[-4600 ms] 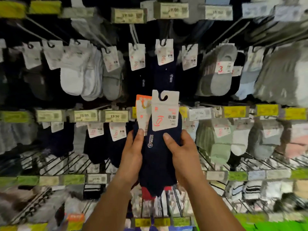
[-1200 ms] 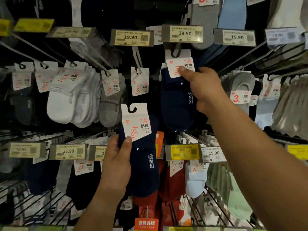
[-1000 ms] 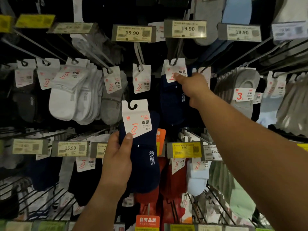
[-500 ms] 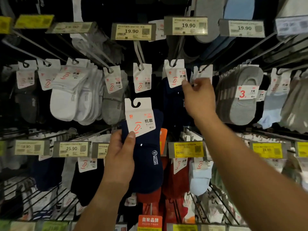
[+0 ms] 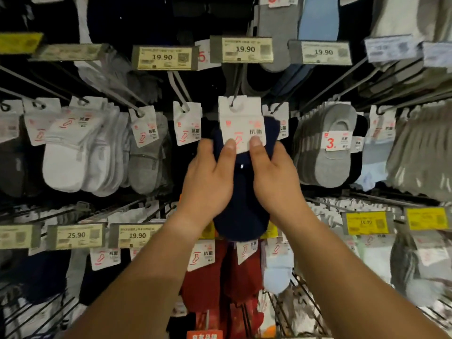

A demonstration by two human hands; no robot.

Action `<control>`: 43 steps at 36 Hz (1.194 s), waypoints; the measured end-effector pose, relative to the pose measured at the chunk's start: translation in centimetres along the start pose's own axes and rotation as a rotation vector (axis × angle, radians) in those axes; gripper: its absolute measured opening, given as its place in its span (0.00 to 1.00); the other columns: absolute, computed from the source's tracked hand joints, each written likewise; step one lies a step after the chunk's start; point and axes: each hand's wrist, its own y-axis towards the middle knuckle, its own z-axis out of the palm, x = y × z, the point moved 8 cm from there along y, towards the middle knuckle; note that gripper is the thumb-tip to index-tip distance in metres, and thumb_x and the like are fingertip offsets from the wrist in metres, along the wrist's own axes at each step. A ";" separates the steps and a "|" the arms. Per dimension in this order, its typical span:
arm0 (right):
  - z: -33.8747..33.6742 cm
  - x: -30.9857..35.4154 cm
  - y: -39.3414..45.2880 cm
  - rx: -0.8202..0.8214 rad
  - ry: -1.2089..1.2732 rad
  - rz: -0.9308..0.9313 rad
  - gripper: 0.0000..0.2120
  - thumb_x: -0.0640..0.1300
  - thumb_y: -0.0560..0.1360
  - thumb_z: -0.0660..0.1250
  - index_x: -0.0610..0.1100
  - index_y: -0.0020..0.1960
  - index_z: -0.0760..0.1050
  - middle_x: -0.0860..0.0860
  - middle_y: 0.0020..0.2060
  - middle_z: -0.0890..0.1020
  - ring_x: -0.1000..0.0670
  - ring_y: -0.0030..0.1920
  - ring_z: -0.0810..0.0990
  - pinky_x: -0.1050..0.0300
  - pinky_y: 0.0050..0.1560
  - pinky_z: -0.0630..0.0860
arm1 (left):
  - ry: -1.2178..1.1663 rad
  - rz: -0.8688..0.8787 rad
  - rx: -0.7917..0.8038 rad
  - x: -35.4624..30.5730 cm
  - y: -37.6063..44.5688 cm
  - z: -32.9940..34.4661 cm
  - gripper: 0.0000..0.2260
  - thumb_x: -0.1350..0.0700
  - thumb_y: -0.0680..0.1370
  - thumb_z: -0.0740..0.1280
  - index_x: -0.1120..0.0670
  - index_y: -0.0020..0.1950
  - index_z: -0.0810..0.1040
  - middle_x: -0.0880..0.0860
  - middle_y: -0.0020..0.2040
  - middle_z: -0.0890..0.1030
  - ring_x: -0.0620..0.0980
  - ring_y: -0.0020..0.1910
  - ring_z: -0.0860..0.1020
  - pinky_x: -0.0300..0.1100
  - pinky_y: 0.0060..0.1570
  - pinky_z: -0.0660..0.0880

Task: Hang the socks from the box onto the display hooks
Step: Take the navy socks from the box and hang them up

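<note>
In the head view, the left hand (image 5: pixel 208 184) and right hand (image 5: pixel 276 182) both grip the navy sock pack (image 5: pixel 241 192), thumbs pinching its white header card (image 5: pixel 241 123) from below. The card's hole sits at the tip of the display hook (image 5: pixel 236 99) just above the thumbs; blur leaves it unclear whether it is threaded yet. The next move calls for sliding the card back along the hook. Half a second earlier the left hand held the pack alone, lower, while the right reached toward the hook.

navy sock pack (image 5: pixel 241 199), white header card (image 5: pixel 241 123), upright, at display hook (image 5: pixel 235 99)
</note>
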 end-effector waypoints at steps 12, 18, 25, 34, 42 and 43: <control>0.0 4.1 5.4 -0.036 0.054 -0.053 0.11 0.57 0.81 0.60 0.51 0.53 0.76 0.55 0.51 0.82 0.52 0.53 0.81 0.45 0.60 0.77 | -0.038 0.064 -0.062 -3.2 6.1 -0.1 0.15 0.44 0.84 0.58 0.55 0.56 0.72 0.46 0.49 0.78 0.44 0.48 0.76 0.39 0.44 0.69; 0.3 3.5 6.4 0.024 0.060 0.002 0.11 0.54 0.82 0.60 0.53 0.43 0.74 0.57 0.45 0.82 0.52 0.51 0.81 0.48 0.60 0.78 | -0.096 -0.031 -0.035 -1.6 7.2 0.8 0.17 0.42 0.83 0.60 0.55 0.59 0.75 0.50 0.56 0.80 0.50 0.55 0.78 0.49 0.55 0.75; 2.1 -0.4 9.1 0.057 0.008 0.124 0.18 0.60 0.79 0.60 0.47 0.56 0.78 0.49 0.51 0.83 0.46 0.53 0.81 0.44 0.61 0.77 | 0.020 -0.155 0.012 1.6 8.8 2.1 0.20 0.41 0.83 0.58 0.55 0.64 0.73 0.50 0.56 0.77 0.50 0.53 0.76 0.43 0.43 0.70; 3.0 -6.2 9.5 -0.012 -0.237 0.204 0.27 0.62 0.81 0.56 0.41 0.67 0.66 0.42 0.59 0.78 0.40 0.57 0.78 0.51 0.50 0.74 | 0.165 -0.383 0.432 6.5 8.3 4.3 0.12 0.55 0.76 0.74 0.48 0.54 0.73 0.51 0.54 0.81 0.52 0.53 0.81 0.55 0.49 0.82; 3.2 -8.7 7.0 0.062 -0.430 0.200 0.21 0.58 0.80 0.63 0.40 0.58 0.71 0.40 0.55 0.81 0.37 0.55 0.79 0.50 0.51 0.75 | 0.211 -0.479 0.565 8.5 6.5 4.5 0.13 0.62 0.77 0.73 0.54 0.61 0.76 0.57 0.52 0.83 0.56 0.47 0.83 0.49 0.45 0.83; 3.1 -8.6 6.8 0.068 -0.449 0.200 0.21 0.57 0.80 0.64 0.40 0.58 0.71 0.40 0.55 0.81 0.38 0.55 0.79 0.51 0.49 0.74 | 0.249 -0.469 0.581 8.4 6.5 4.4 0.12 0.60 0.78 0.72 0.54 0.60 0.76 0.58 0.51 0.84 0.56 0.45 0.84 0.49 0.45 0.83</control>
